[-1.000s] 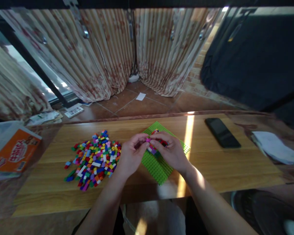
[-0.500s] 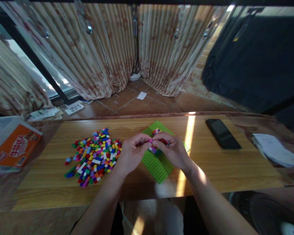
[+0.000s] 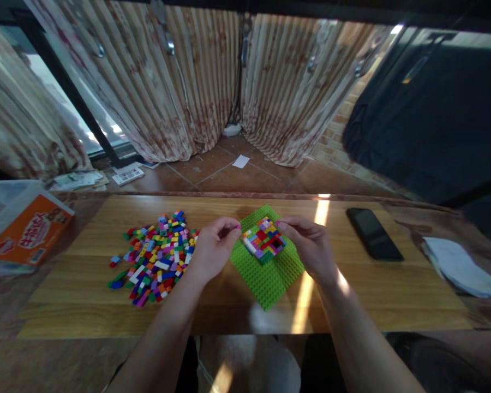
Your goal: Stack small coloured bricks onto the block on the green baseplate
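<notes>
A green baseplate [image 3: 270,273] lies on the wooden table [image 3: 372,284] with a patch of coloured bricks [image 3: 264,240] pressed onto it. My left hand [image 3: 211,248] hovers at the plate's left edge, fingers pinched on a small pink brick [image 3: 238,225]. My right hand [image 3: 311,245] is at the plate's right edge, thumb and forefinger pinched together; what they hold is too small to name. A pile of loose coloured bricks [image 3: 155,256] lies to the left of my left hand.
A black phone [image 3: 372,233] lies at the right of the table, white papers [image 3: 462,262] beyond it. An orange-labelled clear box [image 3: 20,232] stands at the far left. Curtains [image 3: 213,82] hang behind the table, and the tiled floor holds scraps of paper.
My two hands were pinched together over the brick patch; they have drawn apart to either side, uncovering it. The view has shifted slightly.
</notes>
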### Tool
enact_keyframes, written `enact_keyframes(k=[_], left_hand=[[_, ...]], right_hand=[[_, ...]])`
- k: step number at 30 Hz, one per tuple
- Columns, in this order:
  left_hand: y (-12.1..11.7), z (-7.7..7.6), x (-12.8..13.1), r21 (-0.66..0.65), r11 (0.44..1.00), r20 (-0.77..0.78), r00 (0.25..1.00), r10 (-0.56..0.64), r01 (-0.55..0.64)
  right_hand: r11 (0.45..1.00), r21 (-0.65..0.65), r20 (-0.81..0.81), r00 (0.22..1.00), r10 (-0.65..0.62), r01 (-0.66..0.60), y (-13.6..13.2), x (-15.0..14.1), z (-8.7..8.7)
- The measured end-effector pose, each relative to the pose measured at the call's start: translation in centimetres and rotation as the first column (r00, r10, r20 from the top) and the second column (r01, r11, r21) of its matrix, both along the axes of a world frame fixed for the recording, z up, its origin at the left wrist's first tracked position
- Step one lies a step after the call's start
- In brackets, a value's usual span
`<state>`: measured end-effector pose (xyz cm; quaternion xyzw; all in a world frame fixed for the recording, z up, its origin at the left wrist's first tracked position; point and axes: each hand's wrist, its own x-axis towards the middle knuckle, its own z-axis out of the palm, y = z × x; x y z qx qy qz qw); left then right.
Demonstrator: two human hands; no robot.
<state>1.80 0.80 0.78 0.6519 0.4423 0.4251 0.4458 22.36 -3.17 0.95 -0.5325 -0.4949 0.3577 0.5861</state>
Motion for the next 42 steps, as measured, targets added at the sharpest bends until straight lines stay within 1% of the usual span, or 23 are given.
enact_keyframes(k=[4,6,9,13,15,19,22,26,29,34,42], left_hand=[[0.3,-0.6,-0.2,-0.029,1.000,-0.103,0.995,0.006,-0.009],[0.2,-0.9,-0.1,-0.032,0.999,-0.125,0.992,-0.005,0.001],[0.2,-1.0,0.0,-0.017,1.000,-0.139,0.990,-0.008,0.006],[0.2,-1.1,0.0,-0.008,1.000,-0.159,0.987,-0.004,0.002],[0.2,-1.2,0.0,-0.007,1.000,-0.176,0.984,-0.006,0.005],[0.2,-1.5,0.0,0.007,1.000,-0.186,0.982,-0.019,0.021],[0.2,-1.6,0.0,0.019,0.999,-0.199,0.979,-0.033,0.038],[0.2,-1.5,-0.1,0.015,0.999,-0.212,0.977,-0.037,0.041],[0.1,-1.4,-0.1,0.004,0.999,-0.217,0.975,-0.039,0.041],[0.0,-1.6,0.0,-0.007,0.998,-0.226,0.972,-0.062,0.063],[-0.2,-1.5,0.1,-0.007,0.998,-0.256,0.964,-0.069,0.070]], right_hand=[[0.998,0.035,0.182,0.981,-0.066,0.060,0.3,-0.2,-0.7],[0.997,0.045,0.240,0.968,-0.066,0.057,0.3,-0.5,-1.0],[0.998,0.039,0.260,0.963,-0.067,0.059,0.4,-0.7,-1.2],[0.993,0.033,0.296,0.948,-0.120,0.115,0.4,-0.5,-1.1],[0.994,0.033,0.301,0.948,-0.108,0.103,0.4,-0.6,-1.1],[0.999,0.023,0.336,0.941,-0.042,0.036,0.4,-1.3,-1.6],[0.999,0.040,0.415,0.909,-0.033,0.018,0.4,-1.9,-2.0],[0.996,0.087,0.554,0.830,-0.065,0.020,0.3,-2.5,-1.8],[0.994,0.104,0.622,0.777,-0.098,0.043,0.2,-3.0,-1.7],[0.988,0.110,0.643,0.751,-0.151,0.104,0.4,-3.7,-2.0],[0.980,0.121,0.597,0.777,-0.200,0.160,0.2,-4.5,-2.1]])
